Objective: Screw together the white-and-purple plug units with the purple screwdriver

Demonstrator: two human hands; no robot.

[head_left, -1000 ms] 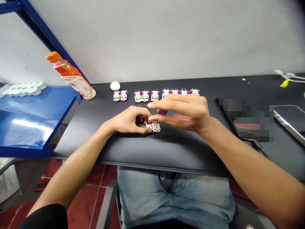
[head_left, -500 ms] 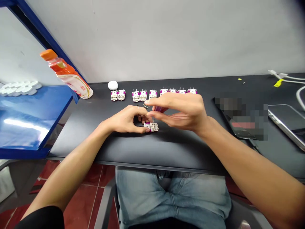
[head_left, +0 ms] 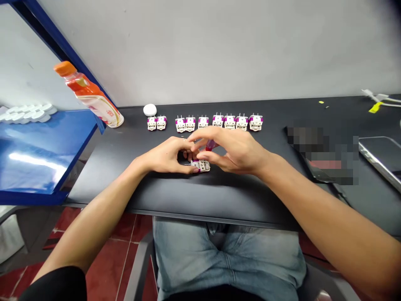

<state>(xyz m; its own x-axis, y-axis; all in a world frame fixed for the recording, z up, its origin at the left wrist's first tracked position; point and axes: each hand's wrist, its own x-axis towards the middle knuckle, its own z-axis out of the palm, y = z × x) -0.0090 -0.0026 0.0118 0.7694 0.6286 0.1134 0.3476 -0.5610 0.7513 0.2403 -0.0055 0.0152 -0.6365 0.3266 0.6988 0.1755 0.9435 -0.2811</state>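
Observation:
My left hand (head_left: 171,155) grips a small white-and-purple electrical plug part (head_left: 203,166) between thumb and fingers, low over the black table. Thin metal pins stick out of its left end, and its open top faces up. Just to the right and above, my right hand (head_left: 238,150) is curled around a screwdriver with a purple-red handle (head_left: 211,145). The tool's shaft is mostly hidden behind the right fingers, so I cannot tell whether its tip touches the plug part.
Several similar plug parts (head_left: 229,121) stand in a row along the back, beside a white rounded object (head_left: 150,110). An orange-capped bottle (head_left: 90,96) stands at the left. A dark blurred-out item (head_left: 300,154), a phone-like device (head_left: 382,154) and white cables (head_left: 388,100) lie right.
My right hand has changed its finger pose around the screwdriver, with the fingers more arched. My left hand still holds the plug part in place. The view has shifted slightly.

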